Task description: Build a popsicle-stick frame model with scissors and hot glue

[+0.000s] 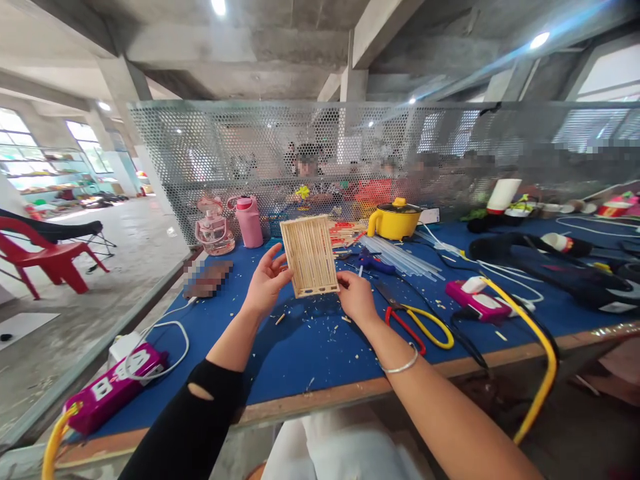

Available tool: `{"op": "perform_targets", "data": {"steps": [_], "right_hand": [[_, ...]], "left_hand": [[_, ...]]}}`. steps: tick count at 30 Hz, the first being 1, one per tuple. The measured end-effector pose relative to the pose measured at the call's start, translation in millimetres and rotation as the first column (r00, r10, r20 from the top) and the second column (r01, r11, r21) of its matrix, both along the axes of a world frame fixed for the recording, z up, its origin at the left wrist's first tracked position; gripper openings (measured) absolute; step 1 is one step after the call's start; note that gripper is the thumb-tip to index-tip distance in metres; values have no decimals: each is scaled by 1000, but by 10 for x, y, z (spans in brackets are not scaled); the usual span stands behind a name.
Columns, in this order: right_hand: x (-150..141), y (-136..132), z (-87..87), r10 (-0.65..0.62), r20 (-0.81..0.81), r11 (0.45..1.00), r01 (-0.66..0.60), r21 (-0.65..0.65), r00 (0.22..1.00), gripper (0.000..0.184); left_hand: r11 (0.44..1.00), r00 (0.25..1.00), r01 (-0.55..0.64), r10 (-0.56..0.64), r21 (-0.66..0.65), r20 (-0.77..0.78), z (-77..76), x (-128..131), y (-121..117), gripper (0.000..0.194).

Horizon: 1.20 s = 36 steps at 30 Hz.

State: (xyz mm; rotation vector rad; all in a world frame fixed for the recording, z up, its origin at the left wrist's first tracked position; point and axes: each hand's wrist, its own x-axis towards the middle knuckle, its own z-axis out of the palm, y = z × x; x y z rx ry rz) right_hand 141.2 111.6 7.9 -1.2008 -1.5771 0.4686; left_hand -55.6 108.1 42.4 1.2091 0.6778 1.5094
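A rectangular panel of thin wooden sticks (311, 257) is held up above the blue table, with a raised rim along its edges and small gaps along its lower side. My left hand (267, 280) is at its left edge, the thumb against the frame and the other fingers spread behind. My right hand (356, 293) pinches the lower right corner. Just beyond that hand lies a dark blue glue gun (376, 263). Scissors (417, 323) with red and yellow handles rest to the right of it.
Clear glue sticks (407, 257), red-tipped sticks (345, 232) and a yellow pot (397, 219) stand or lie behind. Pink bottles (249, 221) are at the back left. Purple power strips (117, 385) with cables lie at both sides. A perforated metal screen (250, 147) borders the table.
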Motion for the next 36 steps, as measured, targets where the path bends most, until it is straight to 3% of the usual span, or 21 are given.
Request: {"op": "perform_targets", "data": {"steps": [3, 9, 13, 18, 21, 26, 36], "right_hand": [[12, -12, 18, -15, 48, 999, 13, 37, 999, 24], [3, -12, -6, 38, 70, 999, -39, 12, 997, 17], [-11, -23, 11, 97, -24, 994, -98, -52, 995, 15], [-15, -40, 70, 162, -224, 973, -193, -124, 961, 34], [-31, -58, 90, 191, -305, 961, -241, -136, 933, 38], [-74, -76, 83, 228, -350, 938, -301, -170, 909, 36], [-69, -58, 63, 205, -258, 947, -258, -191, 944, 28]], "left_hand": [[1000, 1000, 9, -9, 5, -14, 8, 11, -9, 70], [982, 997, -72, 74, -175, 6, -47, -5, 66, 58], [958, 994, -81, 97, -277, 43, -120, -35, 130, 37], [907, 995, -3, 44, -420, 89, -185, -58, 202, 19], [880, 992, 40, 22, -473, 124, -206, -49, 248, 19], [883, 982, 53, 40, -466, 187, -243, -62, 360, 22], [873, 979, 65, 39, -483, 201, -224, -91, 324, 27]]}}
